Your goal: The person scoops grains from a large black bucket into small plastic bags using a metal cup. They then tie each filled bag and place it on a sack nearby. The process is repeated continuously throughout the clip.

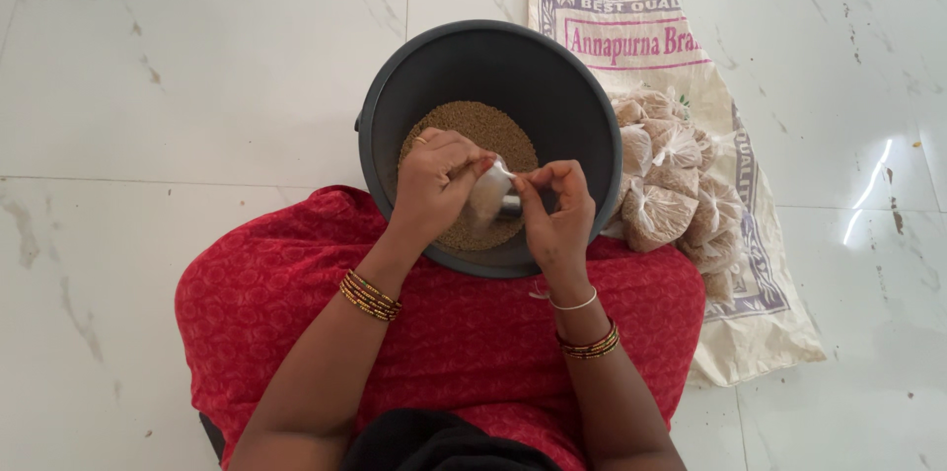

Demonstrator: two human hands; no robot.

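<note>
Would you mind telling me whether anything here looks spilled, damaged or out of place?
Nothing stands out. The brown grain stays inside the dark tub, with none visible on the tiled floor. The filled packets lie heaped on the flattened sack. Both hands, left and right, hold a small clear bag over the tub.

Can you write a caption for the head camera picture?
Both hands, left hand and right hand, hold a small clear bag over a grain-filled dark tub.

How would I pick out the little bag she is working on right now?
Find the dark round tub of brown grain. Above it, the left hand and right hand pinch a small clear bag between them. Unlike the tied bags piled on the sack, it's held.
</note>
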